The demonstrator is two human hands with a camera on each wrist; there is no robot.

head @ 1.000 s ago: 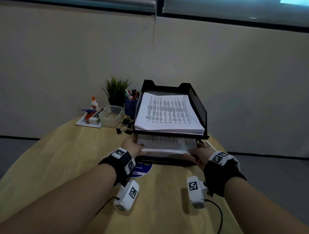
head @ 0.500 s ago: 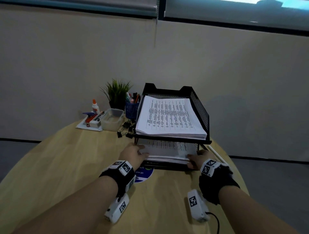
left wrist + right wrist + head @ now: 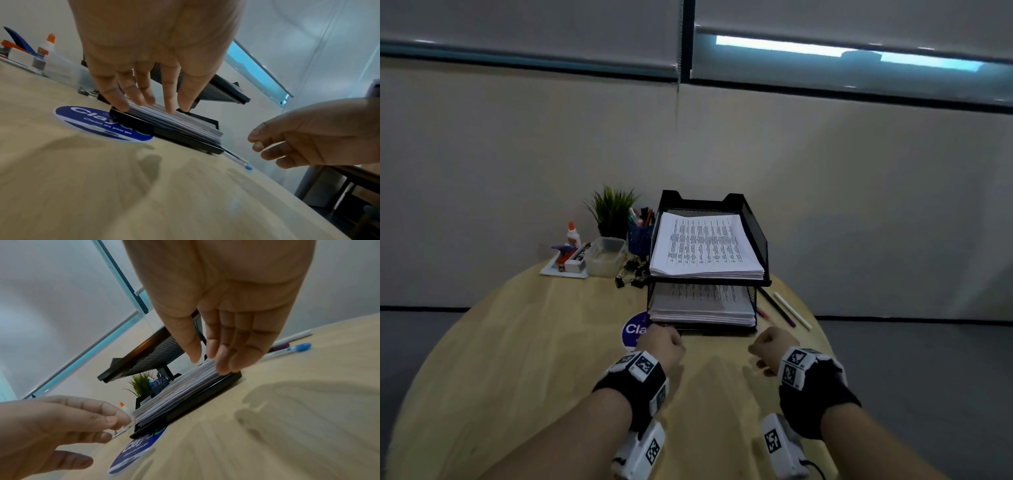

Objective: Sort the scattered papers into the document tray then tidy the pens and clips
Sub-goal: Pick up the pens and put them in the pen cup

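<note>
A black mesh two-tier document tray (image 3: 758,236) stands at the table's far middle. One stack of printed papers (image 3: 705,250) lies on its upper tier and another stack (image 3: 702,306) fills the lower tier. My left hand (image 3: 664,344) hovers just before the tray's front left corner, fingers loose and holding nothing (image 3: 148,100). My right hand (image 3: 770,342) hangs before the front right corner, also loose and bare (image 3: 213,360). Loose pens (image 3: 787,310) lie right of the tray, one with a blue cap (image 3: 300,347). Black binder clips (image 3: 633,270) lie scattered at its left.
Left of the tray stand a blue pen cup (image 3: 640,236), a small plant (image 3: 613,212), a clear plastic box (image 3: 606,251), a glue bottle (image 3: 573,233) and a white tray holding a stapler (image 3: 565,262). A round blue sticker (image 3: 635,330) lies under the tray's front left corner.
Both hands held the paper stack at the lower tier's mouth; they have let go and drawn back toward me. The stack now lies inside the lower tier.
</note>
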